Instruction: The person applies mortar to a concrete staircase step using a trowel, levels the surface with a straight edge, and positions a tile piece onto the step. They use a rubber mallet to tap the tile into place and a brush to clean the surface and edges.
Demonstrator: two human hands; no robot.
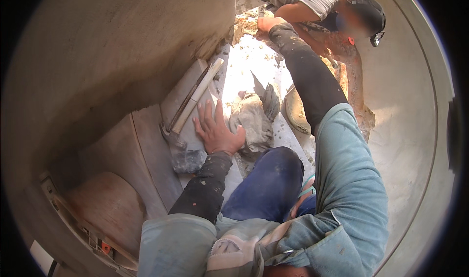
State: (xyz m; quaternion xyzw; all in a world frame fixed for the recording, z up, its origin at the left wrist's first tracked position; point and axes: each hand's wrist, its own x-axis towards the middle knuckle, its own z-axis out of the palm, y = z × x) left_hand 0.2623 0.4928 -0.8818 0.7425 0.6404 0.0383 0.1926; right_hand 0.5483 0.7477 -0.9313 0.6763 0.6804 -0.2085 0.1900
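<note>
One hammer (196,96) just left of left hand (221,136), grey cloth (251,124) just right.

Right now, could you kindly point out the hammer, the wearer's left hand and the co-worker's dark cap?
Hammer (196,99): head view, on its pale handle.
Left hand (219,135): head view, on its back.
Dark cap (370,12): head view, on its crown.

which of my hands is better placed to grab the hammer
Probably your left hand: it lies spread open beside the hammer, while your right hand is stretched far forward, close to the co-worker.
</note>
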